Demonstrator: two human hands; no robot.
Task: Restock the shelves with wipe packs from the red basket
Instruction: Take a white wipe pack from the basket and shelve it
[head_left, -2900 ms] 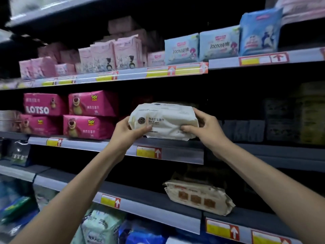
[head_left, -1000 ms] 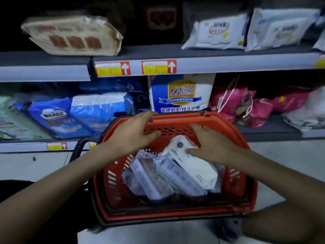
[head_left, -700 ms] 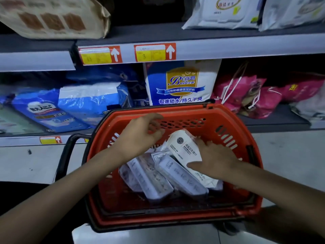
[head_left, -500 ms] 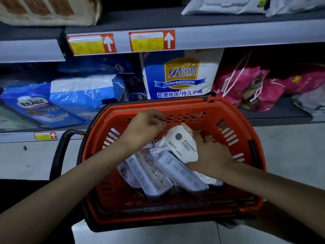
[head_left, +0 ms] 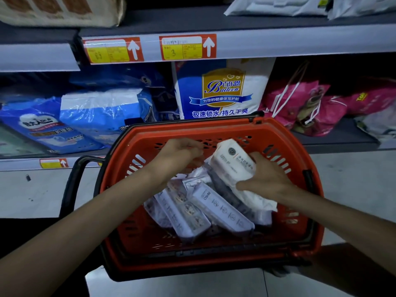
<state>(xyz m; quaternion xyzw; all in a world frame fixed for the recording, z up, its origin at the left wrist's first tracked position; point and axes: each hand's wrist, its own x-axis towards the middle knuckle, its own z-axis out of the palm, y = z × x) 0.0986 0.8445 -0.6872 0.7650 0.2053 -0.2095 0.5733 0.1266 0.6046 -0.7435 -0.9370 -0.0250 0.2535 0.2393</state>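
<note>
Raised slightly since a moment ago, the white wipe pack (head_left: 233,166) is gripped by the right hand (head_left: 267,179), tilted over the other packs (head_left: 220,209) in the red basket (head_left: 300,146). The left hand (head_left: 180,155) curls just beside it; whether it holds anything is unclear.

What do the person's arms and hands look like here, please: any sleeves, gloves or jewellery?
Both forearms are bare to the frame's edge; no sleeve shows. The left hand and right hand are ungloved, with no watch, bracelet or ring visible.
</note>
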